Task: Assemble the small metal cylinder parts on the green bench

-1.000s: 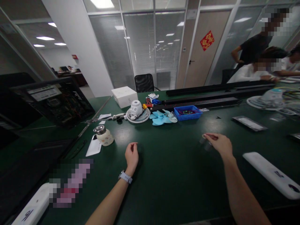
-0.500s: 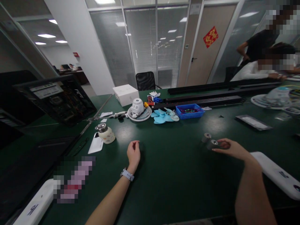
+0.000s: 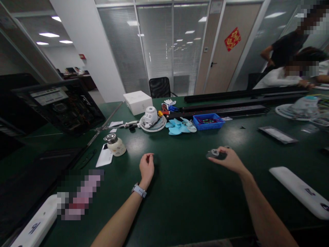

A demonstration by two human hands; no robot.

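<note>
My right hand grips a small grey cylinder between thumb and fingers, over the right-centre of the green table. The cylinder has a pale round end with a dark centre and looks smeared by motion. Behind the knuckles, a second cylinder is almost wholly hidden. My left hand, with a watch at its wrist, rests on the table. Its fingers are curled together, and nothing shows in them. To its left stands a cream jar with a metal lid, beside a white phone-like slab.
Across the table lie a white fan part, light-blue fan blades, a blue tray with wires, a white box and long black rails. White elongated devices lie at both sides. People sit and stand at the far right.
My right hand has moved left with one cylinder, away from the white device at right. The other cylinder is now mostly hidden behind the hand. My left hand has stayed put.
</note>
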